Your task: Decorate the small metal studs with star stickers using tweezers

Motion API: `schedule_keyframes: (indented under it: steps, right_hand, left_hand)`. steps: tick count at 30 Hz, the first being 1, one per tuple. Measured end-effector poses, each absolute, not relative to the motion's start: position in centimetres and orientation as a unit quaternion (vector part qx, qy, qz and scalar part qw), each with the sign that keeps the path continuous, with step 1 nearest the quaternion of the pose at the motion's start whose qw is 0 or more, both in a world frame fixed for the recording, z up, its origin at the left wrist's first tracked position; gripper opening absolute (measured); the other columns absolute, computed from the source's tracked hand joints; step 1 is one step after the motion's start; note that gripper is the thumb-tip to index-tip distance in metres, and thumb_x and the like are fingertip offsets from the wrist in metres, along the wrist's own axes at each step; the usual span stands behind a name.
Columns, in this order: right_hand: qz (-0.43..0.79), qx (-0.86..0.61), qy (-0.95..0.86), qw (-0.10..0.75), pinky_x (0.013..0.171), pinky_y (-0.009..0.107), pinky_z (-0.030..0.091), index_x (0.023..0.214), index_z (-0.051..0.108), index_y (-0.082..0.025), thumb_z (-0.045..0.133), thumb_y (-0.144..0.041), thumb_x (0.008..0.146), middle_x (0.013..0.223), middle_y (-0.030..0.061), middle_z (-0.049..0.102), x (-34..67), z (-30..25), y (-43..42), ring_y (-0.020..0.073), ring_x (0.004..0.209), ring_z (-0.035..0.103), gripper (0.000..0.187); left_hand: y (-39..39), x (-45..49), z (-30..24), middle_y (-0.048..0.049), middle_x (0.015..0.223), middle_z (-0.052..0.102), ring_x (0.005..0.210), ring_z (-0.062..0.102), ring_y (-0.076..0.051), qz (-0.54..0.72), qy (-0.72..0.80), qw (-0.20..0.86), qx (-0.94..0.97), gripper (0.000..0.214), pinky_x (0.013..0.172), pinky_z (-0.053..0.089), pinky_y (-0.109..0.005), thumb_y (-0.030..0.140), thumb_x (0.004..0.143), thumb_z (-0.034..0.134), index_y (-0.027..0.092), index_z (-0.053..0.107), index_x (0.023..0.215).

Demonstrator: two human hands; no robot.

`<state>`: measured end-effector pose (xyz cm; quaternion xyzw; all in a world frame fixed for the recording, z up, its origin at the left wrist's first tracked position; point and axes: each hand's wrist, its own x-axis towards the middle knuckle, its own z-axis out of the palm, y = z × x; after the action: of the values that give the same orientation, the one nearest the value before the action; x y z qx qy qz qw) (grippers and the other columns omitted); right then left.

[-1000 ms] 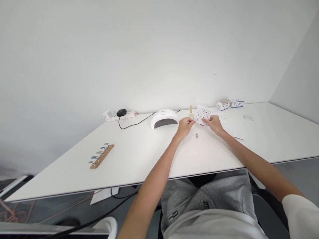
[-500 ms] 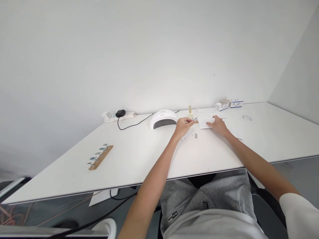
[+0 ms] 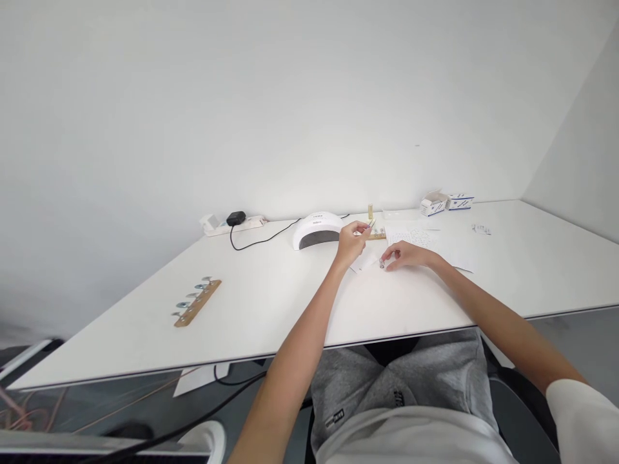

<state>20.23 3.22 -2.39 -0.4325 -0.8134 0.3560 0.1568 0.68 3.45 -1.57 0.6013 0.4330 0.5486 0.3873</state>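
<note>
My left hand (image 3: 353, 243) is raised over the table with thumb and fingers pinched on a slim pale piece (image 3: 371, 223), too small to make out fully. Just beyond it are a wooden strip with small upright holders (image 3: 377, 235) and a nail polish bottle with a gold cap (image 3: 370, 211). My right hand (image 3: 409, 254) rests low over the tabletop, thumb and forefinger apart. Its fingertips are right beside a small shiny clear piece (image 3: 382, 263), perhaps touching it. A printed white sheet (image 3: 409, 236) lies behind that hand.
A white nail lamp (image 3: 318, 223) stands left of my hands, its cord running to a power strip (image 3: 246, 223) with a black adapter (image 3: 236, 218). Another wooden strip holding false nails (image 3: 198, 303) lies at left. Small boxes (image 3: 447, 202) stand by the wall; a clear sheet (image 3: 481, 229) lies right.
My right hand has left the printed sheet and come down and left to the small shiny piece. My left hand has lifted slightly, and the pale piece now shows at its fingertips.
</note>
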Motion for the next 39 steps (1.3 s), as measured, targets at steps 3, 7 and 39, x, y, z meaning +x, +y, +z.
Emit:
schedule_keyframes:
  steps: [3, 7, 39]
  right_hand:
    - [0.344, -0.447, -0.807, 0.176, 0.062, 0.027, 0.036, 0.085, 0.073, -0.016, 0.073, -0.038, 0.058, 0.087, 0.0063, 0.068, 19.7, -2.6, 3.0, 0.0149, 0.07, 0.05, 0.034]
    - [0.355, -0.437, -0.802, 0.198, 0.062, 0.027, 0.035, 0.082, 0.073, -0.016, 0.073, -0.038, 0.059, 0.085, 0.0055, 0.069, 19.3, -3.1, 3.0, 0.0136, 0.067, 0.048, 0.032]
    - [0.359, -0.432, -0.677, 0.475, 0.064, 0.029, 0.05, 0.072, 0.068, -0.016, 0.076, -0.041, 0.057, 0.076, 0.0061, 0.07, 20.5, -3.3, 5.1, 0.0171, 0.069, 0.062, 0.03]
  left_hand:
    - [3.4, 0.7, -1.6, 0.0007, 0.073, 0.052, 0.036, 0.037, -0.002, 0.543, 0.435, 0.391, 0.602, 0.018, 0.03, 0.022, -0.018, 0.031, 0.073, 0.062, 0.015, 0.058, 0.08]
    - [3.5, 0.6, -1.7, 0.0002, 0.074, 0.054, 0.036, 0.037, -0.002, 0.542, 0.436, 0.39, 0.603, 0.019, 0.03, 0.022, -0.019, 0.032, 0.073, 0.061, 0.015, 0.058, 0.08]
    - [3.6, 0.6, -2.7, -0.003, 0.08, 0.058, 0.071, 0.053, -0.014, 0.431, 0.419, 0.112, 0.792, 0.013, 0.066, 0.04, -0.025, 0.025, 0.084, 0.055, 0.018, 0.066, 0.083]
